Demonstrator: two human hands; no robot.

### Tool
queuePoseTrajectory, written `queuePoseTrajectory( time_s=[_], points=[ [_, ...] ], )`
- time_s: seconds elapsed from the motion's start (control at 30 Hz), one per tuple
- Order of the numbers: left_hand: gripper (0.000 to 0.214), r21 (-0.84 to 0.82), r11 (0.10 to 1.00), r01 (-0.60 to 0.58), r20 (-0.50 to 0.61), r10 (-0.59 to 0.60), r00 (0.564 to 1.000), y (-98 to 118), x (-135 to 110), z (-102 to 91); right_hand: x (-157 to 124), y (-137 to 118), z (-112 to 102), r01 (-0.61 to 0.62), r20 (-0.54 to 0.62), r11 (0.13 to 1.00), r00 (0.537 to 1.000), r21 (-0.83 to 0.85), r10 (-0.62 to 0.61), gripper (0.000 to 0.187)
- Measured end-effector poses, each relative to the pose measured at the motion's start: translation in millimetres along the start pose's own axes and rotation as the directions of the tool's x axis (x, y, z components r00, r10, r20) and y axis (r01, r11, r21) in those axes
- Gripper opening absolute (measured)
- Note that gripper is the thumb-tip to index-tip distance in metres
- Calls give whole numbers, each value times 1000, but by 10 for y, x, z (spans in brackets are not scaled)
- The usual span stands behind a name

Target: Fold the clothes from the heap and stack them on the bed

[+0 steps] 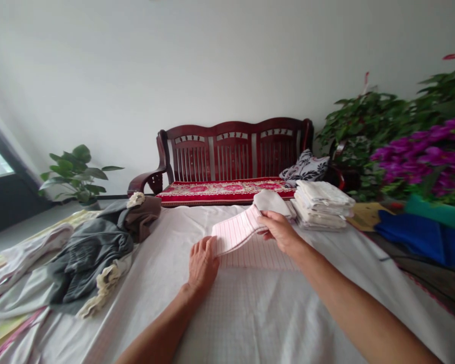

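Observation:
A pink-and-white striped cloth (237,231), partly folded, is held up between my two hands above the white sheet. My left hand (203,260) grips its left end, fingers closed round the edge. At the right end, my right hand (279,230) pinches the fold between thumb and fingers. The lower part of the striped cloth lies flat on the sheet beneath the raised fold. Just behind my right hand is a pale folded cloth (272,202). To its right stands a stack of folded white cloths (320,205).
A white sheet (227,313) covers the table. Crumpled grey clothes (94,253) and a brown garment (146,217) lie on the left. Behind is a wooden bench (231,146) with a patterned cushion (307,166). Purple flowers (432,156) and blue cloth (417,237) are at right.

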State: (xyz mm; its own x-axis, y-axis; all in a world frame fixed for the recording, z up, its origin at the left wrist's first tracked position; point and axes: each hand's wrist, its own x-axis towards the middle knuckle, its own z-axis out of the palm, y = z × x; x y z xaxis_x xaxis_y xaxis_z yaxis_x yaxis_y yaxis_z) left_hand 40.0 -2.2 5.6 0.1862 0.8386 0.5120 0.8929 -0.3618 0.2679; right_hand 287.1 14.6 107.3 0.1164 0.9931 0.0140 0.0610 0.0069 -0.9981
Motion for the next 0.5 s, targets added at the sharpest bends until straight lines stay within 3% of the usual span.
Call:
queuePoseTrajectory(
  time_s=[0.2,0.5],
  points=[
    [62,-52,996,-71,113,76,991,18,-13,101,-29,129,-529,-15,-90,990,996,-142,2,36],
    [57,-62,973,-224,100,229,968,167,-12,167,-103,439,-1040,-22,-138,951,990,-309,-21,42]
  ],
)
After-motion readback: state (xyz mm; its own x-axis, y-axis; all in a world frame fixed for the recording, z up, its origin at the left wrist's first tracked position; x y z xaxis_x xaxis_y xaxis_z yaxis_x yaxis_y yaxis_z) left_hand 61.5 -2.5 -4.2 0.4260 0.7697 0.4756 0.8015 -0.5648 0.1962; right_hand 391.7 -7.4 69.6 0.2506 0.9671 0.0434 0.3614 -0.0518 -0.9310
